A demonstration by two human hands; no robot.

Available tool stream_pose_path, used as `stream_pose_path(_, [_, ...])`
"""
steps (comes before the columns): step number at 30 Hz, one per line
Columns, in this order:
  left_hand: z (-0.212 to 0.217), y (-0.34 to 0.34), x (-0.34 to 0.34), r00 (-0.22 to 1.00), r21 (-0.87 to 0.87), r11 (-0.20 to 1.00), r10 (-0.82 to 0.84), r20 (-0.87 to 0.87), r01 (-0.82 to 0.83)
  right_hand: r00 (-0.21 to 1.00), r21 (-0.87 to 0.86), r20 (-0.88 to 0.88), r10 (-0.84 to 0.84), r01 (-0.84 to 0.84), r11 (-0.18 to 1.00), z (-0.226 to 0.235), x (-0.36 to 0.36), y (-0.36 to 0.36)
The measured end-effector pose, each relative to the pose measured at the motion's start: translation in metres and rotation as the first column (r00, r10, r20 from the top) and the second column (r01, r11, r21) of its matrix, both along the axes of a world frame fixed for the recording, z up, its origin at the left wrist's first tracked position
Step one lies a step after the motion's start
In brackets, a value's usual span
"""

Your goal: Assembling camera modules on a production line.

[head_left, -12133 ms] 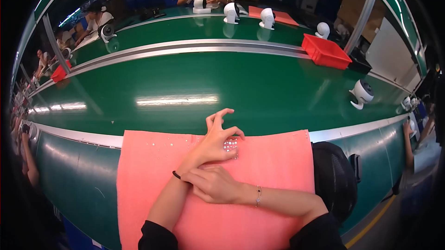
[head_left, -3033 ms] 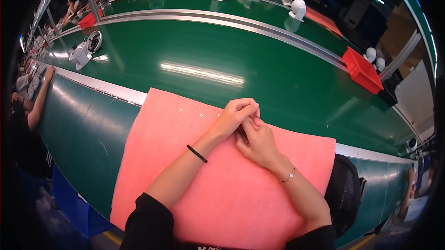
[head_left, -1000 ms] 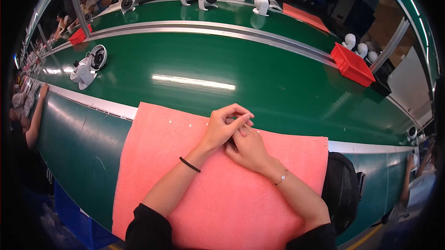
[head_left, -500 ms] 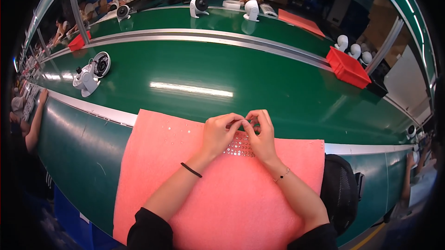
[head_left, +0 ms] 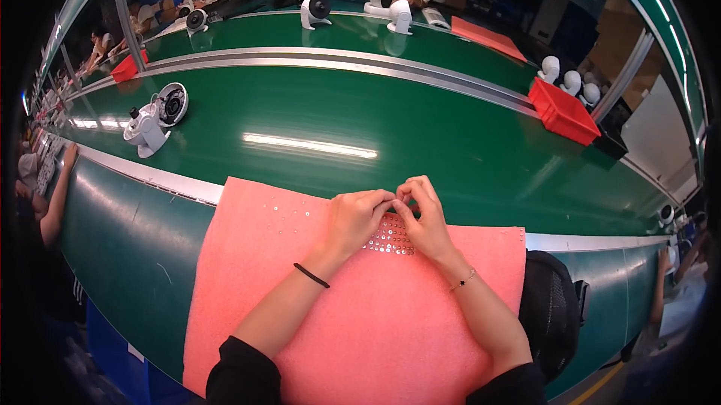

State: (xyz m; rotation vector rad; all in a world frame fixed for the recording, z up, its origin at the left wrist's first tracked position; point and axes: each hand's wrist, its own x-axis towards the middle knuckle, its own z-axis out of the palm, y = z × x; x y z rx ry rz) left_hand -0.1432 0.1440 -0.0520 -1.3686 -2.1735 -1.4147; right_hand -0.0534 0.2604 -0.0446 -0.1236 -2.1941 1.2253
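Both hands meet fingertip to fingertip near the far edge of the pink foam mat (head_left: 360, 330): the left hand (head_left: 359, 217) and right hand (head_left: 426, 219) pinch a sheet of small clear dots (head_left: 389, 237) lying there. I judge one careless tug could scatter dots.

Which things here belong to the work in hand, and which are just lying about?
In use:
left hand
right hand
cluster of small shiny pieces
pink foam mat

Lying about:
scattered shiny pieces
white fan on the green belt
red bin
black mesh part
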Motion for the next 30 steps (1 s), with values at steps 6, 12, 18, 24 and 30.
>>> stream_pose_path(6, [0.001,-0.002,0.002,0.997,-0.033,0.999,0.035,-0.066,-0.037,0.997,0.059,0.039,0.07,-0.072,0.996,-0.001,-0.001,0.003])
stream_pose_path(12, [0.002,-0.001,0.002,0.999,-0.026,1.0,0.015,0.03,-0.014,0.998,0.108,0.034,0.054,-0.057,0.993,0.004,0.001,0.0])
stream_pose_path(18, [-0.007,0.006,-0.003,0.976,0.058,0.996,-0.085,0.202,0.075,0.997,0.02,-0.002,0.075,-0.075,0.997,0.002,0.001,0.002])
stream_pose_path(24, [-0.003,-0.001,-0.006,0.941,0.088,0.988,-0.15,0.304,0.129,0.996,-0.278,-0.04,0.077,-0.085,0.957,-0.009,-0.006,0.0])
stream_pose_path(30, [0.004,0.005,-0.002,0.946,0.108,0.981,-0.183,0.267,0.16,0.999,-0.424,-0.002,-0.042,0.037,0.905,-0.003,0.001,0.008])
